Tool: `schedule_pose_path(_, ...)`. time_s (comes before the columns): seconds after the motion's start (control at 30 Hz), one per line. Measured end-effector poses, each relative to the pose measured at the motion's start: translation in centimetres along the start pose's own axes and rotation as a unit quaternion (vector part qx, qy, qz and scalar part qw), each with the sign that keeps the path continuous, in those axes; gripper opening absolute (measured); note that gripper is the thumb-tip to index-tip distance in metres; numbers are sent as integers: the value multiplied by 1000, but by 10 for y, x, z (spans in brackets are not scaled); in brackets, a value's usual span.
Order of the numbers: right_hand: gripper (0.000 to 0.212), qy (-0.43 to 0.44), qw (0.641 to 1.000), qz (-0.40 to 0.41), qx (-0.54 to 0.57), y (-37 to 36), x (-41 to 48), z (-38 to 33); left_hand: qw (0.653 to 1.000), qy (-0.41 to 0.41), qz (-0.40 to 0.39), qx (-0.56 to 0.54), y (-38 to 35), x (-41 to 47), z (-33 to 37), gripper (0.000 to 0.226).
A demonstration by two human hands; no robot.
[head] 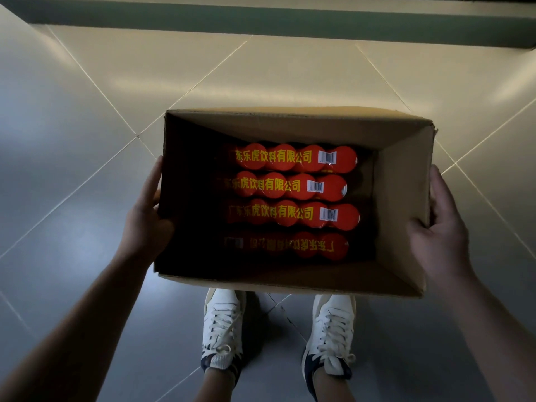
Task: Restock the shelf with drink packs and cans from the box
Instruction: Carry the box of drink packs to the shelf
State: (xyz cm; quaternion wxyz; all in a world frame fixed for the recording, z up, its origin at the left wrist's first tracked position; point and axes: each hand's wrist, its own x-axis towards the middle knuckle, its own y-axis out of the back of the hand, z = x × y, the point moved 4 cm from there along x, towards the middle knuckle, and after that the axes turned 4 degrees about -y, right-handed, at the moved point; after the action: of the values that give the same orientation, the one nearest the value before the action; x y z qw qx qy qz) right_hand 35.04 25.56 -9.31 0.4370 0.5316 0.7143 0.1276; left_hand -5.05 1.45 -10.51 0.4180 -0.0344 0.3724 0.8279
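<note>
An open cardboard box is held above the tiled floor, seen from straight above. Inside lie several shrink-wrapped drink packs with red round tops and yellow printed characters, in rows side by side. My left hand grips the box's left wall, thumb over the rim. My right hand grips the right wall, its thumb hooked over the rim. The left part of the box's inside is in deep shadow.
Glossy floor tiles spread all around. A dark grey-green band, perhaps a shelf base or skirting, runs across the top. My two white sneakers stand just below the box.
</note>
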Motion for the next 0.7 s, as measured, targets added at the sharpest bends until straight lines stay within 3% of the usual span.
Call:
schedule_pose_path(0.37, 100, -15, 997, -55, 47, 41, 2, -26, 998, 14, -34, -49, 34, -12, 44, 97)
schedule_pose_path(0.7, 101, -2, 996, -51, 73, 143, -51, -109, 1000, 2, -11, -2, 109, -56, 177, 96)
